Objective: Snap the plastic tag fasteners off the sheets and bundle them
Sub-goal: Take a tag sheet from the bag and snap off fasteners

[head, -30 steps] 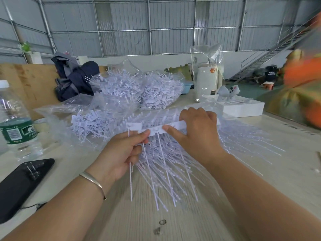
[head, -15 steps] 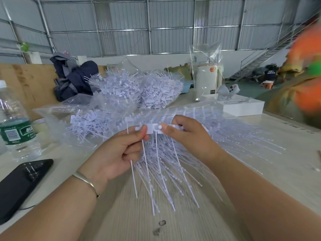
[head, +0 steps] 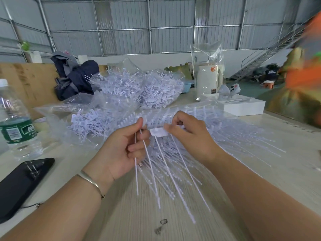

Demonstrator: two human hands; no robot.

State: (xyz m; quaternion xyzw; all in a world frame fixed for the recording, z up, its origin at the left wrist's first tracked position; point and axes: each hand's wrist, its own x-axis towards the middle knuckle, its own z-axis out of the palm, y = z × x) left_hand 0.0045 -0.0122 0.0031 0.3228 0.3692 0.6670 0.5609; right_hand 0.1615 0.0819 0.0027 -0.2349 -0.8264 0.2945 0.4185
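Observation:
My left hand pinches a few loose white tag fasteners by their flat heads, their thin tails hanging down. My right hand pinches a short strip of joined fasteners, whose tails slant down to the right. A small gap separates the two hands. Beneath them lies a spread of fastener sheets on the pale wooden table. Heaps of separated fasteners fill clear bags behind.
A water bottle and a black phone sit at the left. Dark clothing lies behind the heaps. A white box and a wrapped white cylinder stand at the back right. Someone in orange is blurred at the right edge.
The strip in my right hand has become shorter. My left hand has pulled away to the left with snapped-off fasteners, opening a gap between the hands.

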